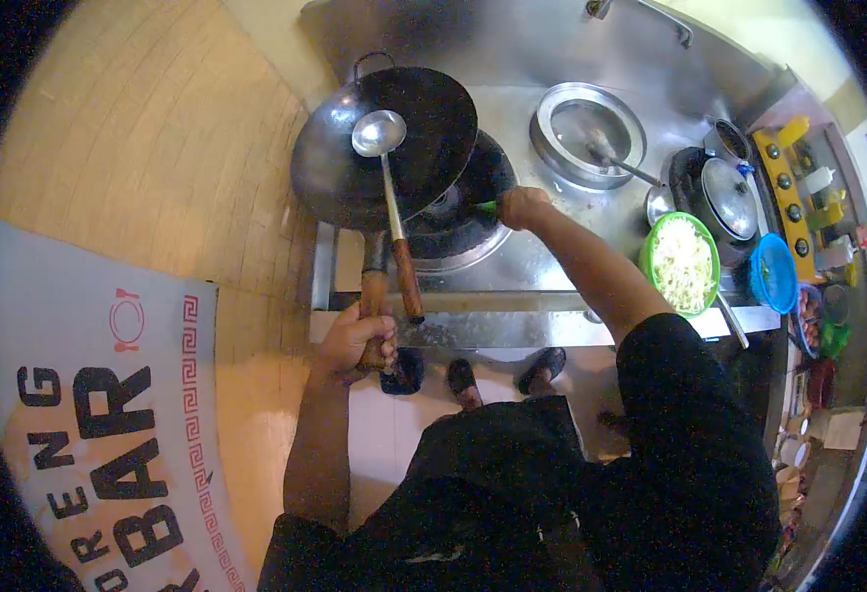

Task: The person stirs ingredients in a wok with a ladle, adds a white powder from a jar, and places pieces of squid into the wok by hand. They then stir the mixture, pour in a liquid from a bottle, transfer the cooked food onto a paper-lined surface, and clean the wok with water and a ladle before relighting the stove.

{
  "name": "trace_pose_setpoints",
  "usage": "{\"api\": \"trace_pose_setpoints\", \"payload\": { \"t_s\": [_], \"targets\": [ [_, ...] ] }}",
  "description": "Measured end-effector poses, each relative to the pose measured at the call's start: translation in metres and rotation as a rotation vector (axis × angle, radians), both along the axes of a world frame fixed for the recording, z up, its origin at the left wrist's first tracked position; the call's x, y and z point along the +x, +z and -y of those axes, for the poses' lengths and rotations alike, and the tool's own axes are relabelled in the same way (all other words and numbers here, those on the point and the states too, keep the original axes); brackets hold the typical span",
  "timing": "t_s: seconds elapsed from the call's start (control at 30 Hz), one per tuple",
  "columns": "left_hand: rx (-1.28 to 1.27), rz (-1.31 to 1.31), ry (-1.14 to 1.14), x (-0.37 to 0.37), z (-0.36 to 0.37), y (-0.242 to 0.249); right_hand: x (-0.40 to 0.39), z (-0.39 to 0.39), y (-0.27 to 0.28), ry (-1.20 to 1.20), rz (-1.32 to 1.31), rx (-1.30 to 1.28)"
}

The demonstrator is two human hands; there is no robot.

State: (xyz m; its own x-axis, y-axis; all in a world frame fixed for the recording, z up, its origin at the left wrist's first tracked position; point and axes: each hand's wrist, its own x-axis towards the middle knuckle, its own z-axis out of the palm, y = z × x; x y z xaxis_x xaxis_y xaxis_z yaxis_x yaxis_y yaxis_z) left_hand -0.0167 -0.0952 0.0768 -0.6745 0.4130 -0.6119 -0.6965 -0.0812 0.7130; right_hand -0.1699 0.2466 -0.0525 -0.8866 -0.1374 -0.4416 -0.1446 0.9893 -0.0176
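Observation:
My left hand (356,340) is closed round the wooden handle of a black wok (433,118). The wok sits left of the burner (473,232) and partly over it. Across the wok lies a ladle (380,133) with a metal bowl and a wooden end; its handle runs down beside my left hand without a clear sign of being gripped. Over the burner's right side, my right hand (525,208) is closed on a green-handled tool (487,207). The far end of that tool is lost against the dark burner, so its kind cannot be made out.
Right of the burner stands a metal ring-shaped basin (550,153) with a utensil in it. Farther right are a green basket (647,259) of pale shredded vegetable, a lidded pot (729,197), a blue basket (775,274) and bottles (820,181). A printed banner (108,395) hangs left.

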Motion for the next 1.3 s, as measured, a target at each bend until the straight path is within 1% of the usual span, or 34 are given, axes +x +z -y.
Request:
{"api": "trace_pose_setpoints", "payload": {
  "t_s": [0.13, 0.23, 0.33, 0.4, 0.47, 0.5, 0.57, 0.63, 0.67, 0.73, 0.77, 0.83, 0.87, 0.93, 0.97, 1.0, 1.07, 1.13, 1.2, 1.27, 1.3],
  "targets": [
    [0.005, -0.006, 0.012, 0.001, 0.000, -0.004, -0.009, -0.002, 0.010, 0.007, 0.035, 0.042],
    [0.030, 0.019, 0.023, 0.001, -0.001, 0.001, -0.010, -0.001, 0.013, -0.028, 0.034, 0.061],
    [0.020, -0.019, 0.039, -0.001, 0.002, -0.006, -0.009, -0.001, 0.018, -0.020, 0.008, 0.027],
    [0.045, -0.007, 0.057, -0.001, 0.003, -0.010, -0.014, 0.001, 0.017, -0.002, 0.100, 0.062],
    [0.070, 0.006, 0.077, -0.002, 0.004, -0.010, -0.013, 0.002, 0.015, 0.004, 0.047, 0.053],
    [0.064, 0.006, 0.072, -0.002, 0.004, -0.009, -0.011, 0.002, 0.014, 0.009, -0.001, 0.042],
    [0.061, 0.002, 0.068, -0.004, 0.003, -0.009, -0.011, 0.003, 0.015, -0.005, 0.006, 0.029],
    [0.033, -0.007, -0.010, -0.007, 0.004, -0.013, -0.009, 0.006, 0.017, -0.020, 0.012, 0.014],
    [0.034, -0.011, -0.008, -0.009, 0.005, -0.019, -0.007, 0.008, 0.019, -0.015, -0.006, 0.026],
    [0.164, -0.003, -0.062, -0.013, 0.011, -0.040, -0.007, 0.010, 0.018, -0.010, -0.021, 0.035],
    [0.164, -0.001, -0.063, -0.015, 0.011, -0.051, -0.007, 0.006, 0.017, -0.022, -0.028, 0.018],
    [0.179, -0.017, -0.183, -0.021, 0.011, -0.067, 0.000, -0.003, 0.018, -0.041, -0.037, 0.002],
    [0.180, -0.017, -0.191, -0.021, 0.006, -0.069, 0.006, -0.009, 0.023, -0.082, -0.052, -0.039],
    [0.152, -0.002, -0.097, -0.015, -0.010, -0.072, 0.032, -0.023, 0.043, -0.128, -0.065, -0.070],
    [0.158, -0.001, -0.101, -0.015, -0.017, -0.075, 0.056, -0.030, 0.068, -0.175, -0.081, -0.180],
    [0.142, 0.002, -0.078, -0.014, -0.022, -0.078, 0.079, -0.039, 0.081, -0.223, -0.098, -0.290],
    [0.133, 0.022, -0.065, -0.014, -0.028, -0.087, 0.131, -0.079, 0.069, -0.255, -0.221, -0.465],
    [0.280, 0.071, -0.036, -0.013, -0.028, -0.104, 0.192, -0.088, 0.111, -0.603, -0.015, -0.744],
    [0.265, 0.097, -0.072, -0.009, -0.031, -0.120, 0.253, -0.106, 0.122, -0.865, 0.056, -1.093],
    [0.250, 0.122, -0.106, -0.013, -0.030, -0.129, 0.305, -0.094, 0.141, -1.034, -0.108, -1.259],
    [0.256, 0.108, -0.088, -0.015, -0.029, -0.132, 0.330, -0.091, 0.136, -1.065, -0.104, -1.254]
  ]
}}
